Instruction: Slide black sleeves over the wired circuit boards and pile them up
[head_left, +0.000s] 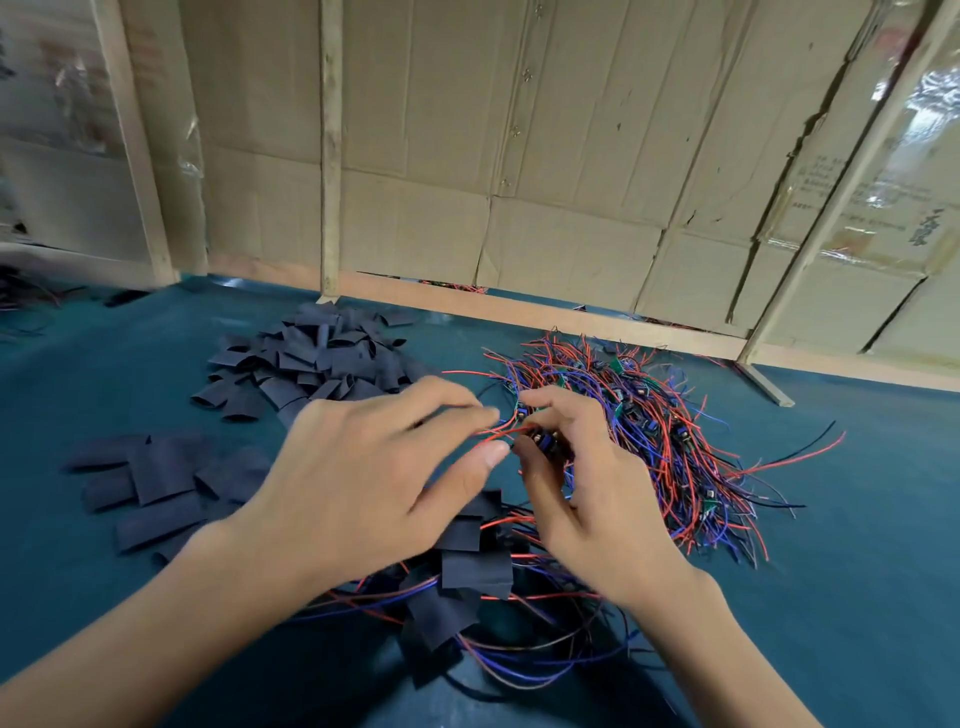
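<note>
Head view looks down on a teal surface (857, 545) bounded at 12 o'clock by a wooden rail (545, 314) under a wall of cardboard panels (519, 156). Open teal room lies at 9 o'clock and at 3 to 5 o'clock, past the wire ends.

At 11 o'clock sits a heap of loose black sleeves (311, 353); a flatter scatter of sleeves (156, 483) lies at 9 o'clock. At 2 o'clock a tangle of unsleeved boards (649, 415), red, blue and black wires, spreads toward the rail. At 6 o'clock, under the wrists, lies the pile of sleeved boards (467, 571), with wires trailing out.

Both hands meet at the centre, just beside the tangle's near edge. The right hand (587, 493) curls its fingers and thumb round a small circuit board (540, 439), dark parts showing between the fingertips. The left hand (374, 467) has its thumb and forefinger closed to a pinch on the red wire (496, 431) running from that board; its other fingers are loosely bent. Whether a sleeve is in either hand, I cannot tell.
</note>
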